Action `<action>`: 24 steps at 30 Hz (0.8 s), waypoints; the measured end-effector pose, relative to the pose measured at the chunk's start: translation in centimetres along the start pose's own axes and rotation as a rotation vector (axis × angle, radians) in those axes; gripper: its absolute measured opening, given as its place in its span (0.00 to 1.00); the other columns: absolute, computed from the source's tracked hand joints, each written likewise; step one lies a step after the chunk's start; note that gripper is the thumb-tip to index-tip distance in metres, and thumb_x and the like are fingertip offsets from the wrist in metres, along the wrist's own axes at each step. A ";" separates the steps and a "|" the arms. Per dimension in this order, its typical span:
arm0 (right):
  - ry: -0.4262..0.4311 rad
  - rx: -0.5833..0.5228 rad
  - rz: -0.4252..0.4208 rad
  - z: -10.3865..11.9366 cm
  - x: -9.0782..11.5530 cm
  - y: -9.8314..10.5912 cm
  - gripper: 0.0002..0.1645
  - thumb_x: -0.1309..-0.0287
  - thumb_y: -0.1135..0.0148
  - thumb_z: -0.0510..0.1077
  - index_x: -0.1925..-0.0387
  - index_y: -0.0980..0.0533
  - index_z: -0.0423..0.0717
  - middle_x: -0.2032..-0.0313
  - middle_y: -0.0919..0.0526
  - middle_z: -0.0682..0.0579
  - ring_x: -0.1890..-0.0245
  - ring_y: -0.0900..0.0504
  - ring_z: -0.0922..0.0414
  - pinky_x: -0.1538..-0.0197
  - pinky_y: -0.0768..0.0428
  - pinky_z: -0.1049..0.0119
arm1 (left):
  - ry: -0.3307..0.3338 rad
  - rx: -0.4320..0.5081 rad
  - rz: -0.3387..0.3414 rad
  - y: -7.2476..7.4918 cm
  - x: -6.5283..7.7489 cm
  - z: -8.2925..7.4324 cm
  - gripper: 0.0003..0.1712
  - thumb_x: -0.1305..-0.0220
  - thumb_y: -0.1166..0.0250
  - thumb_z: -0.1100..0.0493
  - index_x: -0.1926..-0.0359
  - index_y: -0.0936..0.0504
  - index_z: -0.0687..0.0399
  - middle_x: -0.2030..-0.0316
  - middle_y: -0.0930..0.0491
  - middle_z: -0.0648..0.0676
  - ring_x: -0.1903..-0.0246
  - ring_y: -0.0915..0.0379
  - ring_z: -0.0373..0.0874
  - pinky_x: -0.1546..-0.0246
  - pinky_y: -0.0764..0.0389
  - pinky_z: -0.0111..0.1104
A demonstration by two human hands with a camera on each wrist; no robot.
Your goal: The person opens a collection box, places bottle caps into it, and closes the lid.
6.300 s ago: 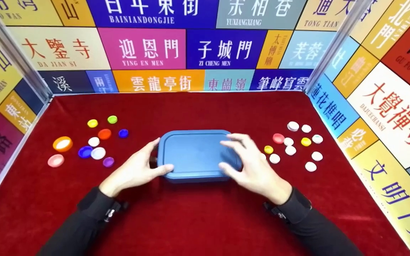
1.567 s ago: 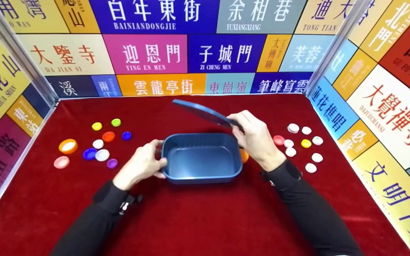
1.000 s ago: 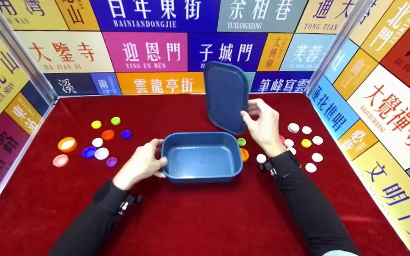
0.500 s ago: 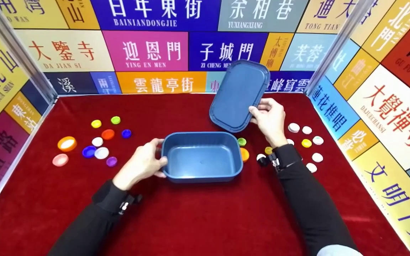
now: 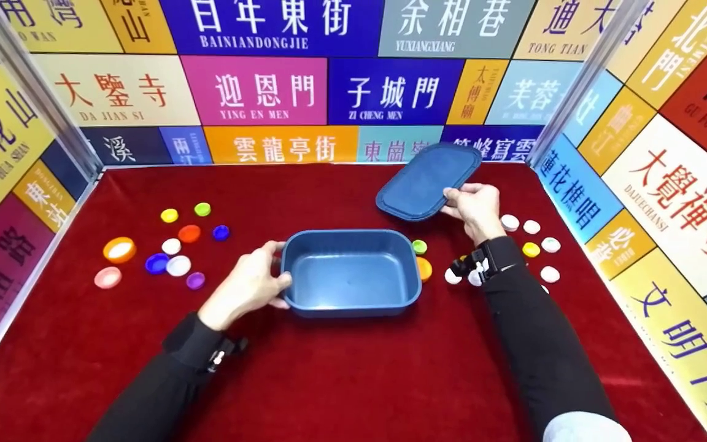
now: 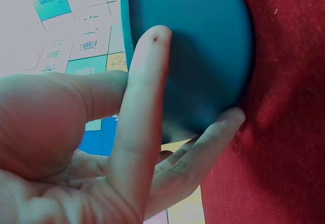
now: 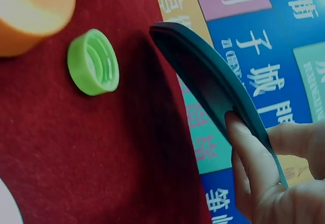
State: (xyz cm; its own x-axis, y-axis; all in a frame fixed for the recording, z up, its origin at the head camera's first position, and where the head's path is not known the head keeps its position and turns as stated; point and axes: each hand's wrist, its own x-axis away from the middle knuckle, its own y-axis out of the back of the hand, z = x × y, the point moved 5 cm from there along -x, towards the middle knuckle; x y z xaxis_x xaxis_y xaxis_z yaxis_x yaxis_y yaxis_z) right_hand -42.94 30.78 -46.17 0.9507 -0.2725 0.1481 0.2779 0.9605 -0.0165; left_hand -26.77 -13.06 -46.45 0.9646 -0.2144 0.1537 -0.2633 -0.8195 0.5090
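Note:
A deep blue rectangular plastic box sits uncovered mid-table, with nothing inside. Its left end is held by my left hand, the thumb near the front corner and fingers further back; the left wrist view shows fingers against the outer box wall. Behind the box to the right, my right hand pinches the matching blue lid by its right edge, thumb on the near face. The lid is tilted and raised off the cloth. In the right wrist view, the lid appears nearly edge-on.
Several coloured bottle caps lie left, including an orange one and a purple one. More caps lie right, mostly white, some partly hidden by the right arm. A green cap and an orange cap sit close to the box. Printed panels enclose the table.
The lid has come off the box and, in my right hand, swung upright, then moved right and leaned lower. My left hand has stayed at the box's left end.

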 end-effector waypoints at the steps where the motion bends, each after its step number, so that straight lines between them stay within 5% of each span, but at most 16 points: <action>1: -0.015 0.000 -0.001 -0.1 -0.2 0.1 0.37 0.23 0.30 0.30 0.22 0.34 0.21 0.58 0.08 0.48 0.62 0.03 0.58 0.44 0.03 0.59 | 0.004 0.000 -0.003 0.0 0.0 0.0 0.40 0.20 0.28 0.67 0.14 0.33 0.64 0.29 0.17 0.74 0.60 0.02 0.56 0.66 0.03 0.37; 5: -0.072 -0.008 -0.012 -0.5 -0.7 0.5 0.35 0.24 0.31 0.29 0.23 0.33 0.21 0.55 0.07 0.45 0.58 0.02 0.56 0.39 0.04 0.57 | -0.013 0.005 -0.009 -0.1 -0.1 0.0 0.39 0.21 0.29 0.67 0.15 0.32 0.66 0.30 0.17 0.75 0.58 0.02 0.59 0.68 0.03 0.38; 11: -0.147 0.115 -0.038 -1.5 -0.9 1.4 0.38 0.25 0.28 0.30 0.22 0.33 0.23 0.35 0.11 0.31 0.54 -0.01 0.54 0.40 0.05 0.60 | -0.006 0.003 0.002 -0.2 0.1 0.1 0.40 0.20 0.29 0.67 0.15 0.33 0.65 0.28 0.17 0.74 0.56 0.02 0.60 0.66 0.02 0.38; 17: -0.149 0.352 -0.091 -2.5 -1.8 2.3 0.41 0.29 0.22 0.35 0.23 0.31 0.27 0.59 0.08 0.44 0.75 0.03 0.57 0.58 0.03 0.64 | -0.012 0.001 0.001 -0.1 0.1 0.0 0.40 0.21 0.29 0.67 0.14 0.33 0.65 0.28 0.18 0.74 0.55 0.02 0.61 0.66 0.02 0.38; 21: -0.107 0.472 -0.093 -3.4 -3.3 2.8 0.33 0.33 0.19 0.35 0.34 0.25 0.28 0.57 0.09 0.38 0.82 0.06 0.55 0.69 0.04 0.64 | -0.019 0.006 -0.004 -0.1 0.2 -0.1 0.40 0.21 0.29 0.67 0.14 0.33 0.65 0.28 0.18 0.74 0.57 0.02 0.60 0.66 0.02 0.38; 24: -0.034 0.656 -0.094 -2.7 -3.1 2.6 0.36 0.36 0.19 0.39 0.34 0.25 0.27 0.46 0.10 0.27 0.84 0.08 0.57 0.49 0.01 0.56 | -0.015 0.005 -0.012 0.1 0.2 -0.1 0.40 0.21 0.29 0.67 0.15 0.32 0.65 0.29 0.17 0.74 0.59 0.02 0.57 0.66 0.03 0.37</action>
State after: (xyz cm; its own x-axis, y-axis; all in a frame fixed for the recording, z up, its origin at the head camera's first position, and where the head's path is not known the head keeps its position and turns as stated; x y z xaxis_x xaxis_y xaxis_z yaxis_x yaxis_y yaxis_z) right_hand -44.84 33.96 -49.40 0.9187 -0.3650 0.1509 0.2075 0.7712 0.6019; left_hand -26.61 -13.08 -46.30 0.9679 -0.2121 0.1349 -0.2513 -0.8248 0.5065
